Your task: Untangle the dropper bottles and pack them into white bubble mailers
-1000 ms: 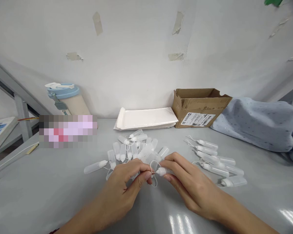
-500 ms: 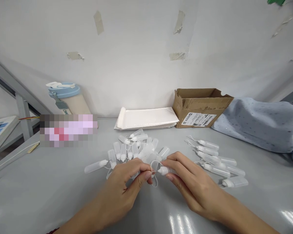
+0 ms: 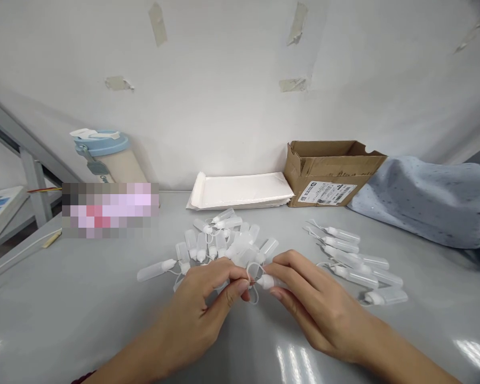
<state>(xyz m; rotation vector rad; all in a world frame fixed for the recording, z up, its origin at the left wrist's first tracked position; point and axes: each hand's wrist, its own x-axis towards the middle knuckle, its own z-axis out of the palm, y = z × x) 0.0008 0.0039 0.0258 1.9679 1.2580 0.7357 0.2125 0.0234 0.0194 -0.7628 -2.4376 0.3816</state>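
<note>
Between the fingers of my right hand (image 3: 320,304) lies a small translucent needle-tip bottle (image 3: 268,281), its white collar and thin metal needle pointing left. My left hand (image 3: 220,298) pinches the end of the bottle's thin white strap (image 3: 256,265), which loops up from the collar; the strap's tip is hidden by thumb and forefinger, right at the needle's end. Beyond my hands is a loose pile of similar small bottles (image 3: 202,246), several with straps and needles showing. To the right, more such bottles (image 3: 356,277) lie roughly side by side.
White padded envelopes (image 3: 244,191) are stacked against the wall, beside an open cardboard box (image 3: 332,176) with a label. A blue-grey cloth (image 3: 428,202) lies at the right. On the left stand a blue-lidded tumbler (image 3: 112,154) and a pixelated pink object (image 3: 112,208).
Both hands keep nearly the same hold on the bottle and its strap. The view has tilted slightly, so the background sits a little higher.
</note>
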